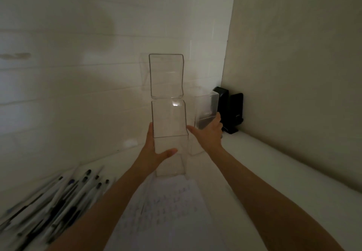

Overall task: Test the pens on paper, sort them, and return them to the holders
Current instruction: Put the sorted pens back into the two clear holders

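Observation:
A tall clear plastic pen holder (pixel 166 74), empty, stands upright at the middle of the white desk, and my left hand (pixel 156 149) grips its lower part from the left, thumb across the front. Beside it on the right is a second, shorter clear holder (pixel 205 103), also empty, with my right hand (pixel 209 133) wrapped around its front. A heap of several pens (pixel 56 205), white barrels with dark caps, lies at the lower left. A sheet of paper (pixel 168 207) covered in faint scribbles lies between my forearms.
A black device (pixel 230 109) stands in the back right corner, just behind the right holder. A panelled white wall rises close behind the holders, and a plain wall closes off the right side. The room is dim.

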